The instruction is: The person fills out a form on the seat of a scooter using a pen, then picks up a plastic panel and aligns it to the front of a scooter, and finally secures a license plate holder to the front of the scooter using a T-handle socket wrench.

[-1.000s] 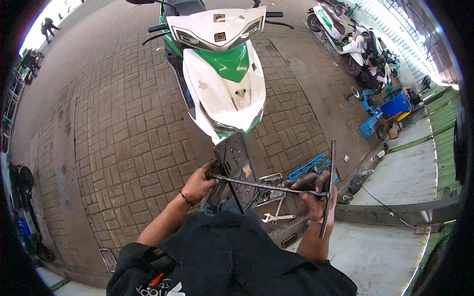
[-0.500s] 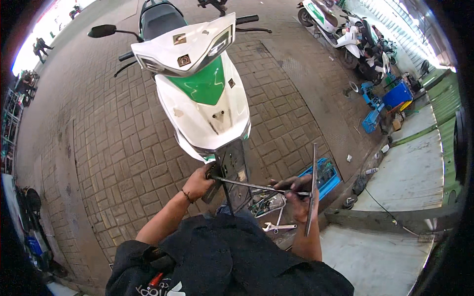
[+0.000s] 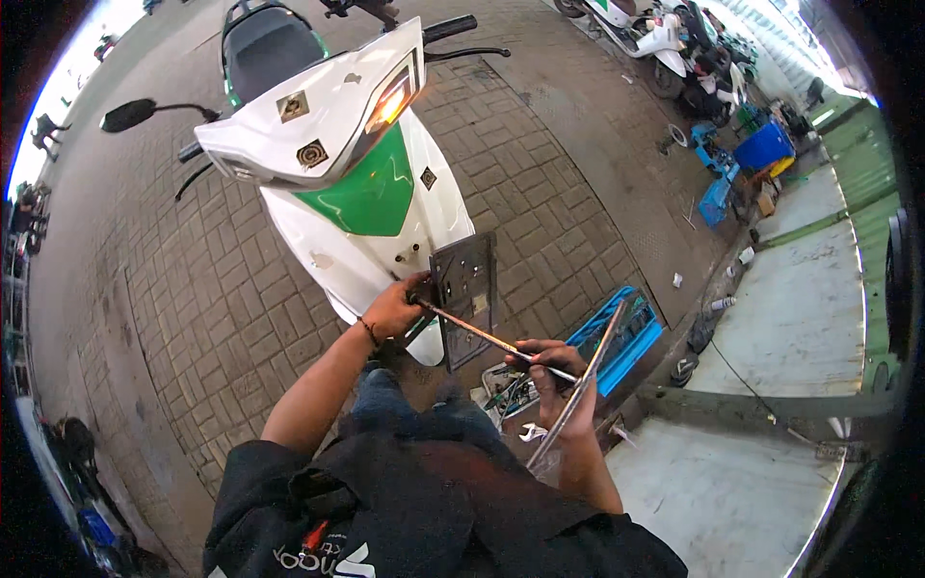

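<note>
My left hand (image 3: 393,308) is closed at the left edge of a black rectangular plate holder (image 3: 464,289), beside the working tip of a long T-handle wrench (image 3: 472,330). Its fingertips are partly hidden behind the plate holder. Around the shaft near the crossbar, my right hand (image 3: 554,380) is wrapped. The crossbar slants across that hand's outer side. The holder stands upright in front of the white and green scooter (image 3: 371,183); whether it touches the scooter's front I cannot tell. What the wrench tip sits on is hidden by my left fingers.
A blue open toolbox (image 3: 621,337) lies on the paving to my right, with a tray of loose tools (image 3: 511,385) and an open-end wrench (image 3: 532,433) nearer me. White panels (image 3: 771,356) line the right side. Farther off are blue crates (image 3: 766,146) and parked scooters (image 3: 665,48).
Both hands, the plate holder and the wrench have moved up toward the scooter's front. The wrench's crossbar has tilted from nearly upright to slanting. An orange light on the scooter is now lit.
</note>
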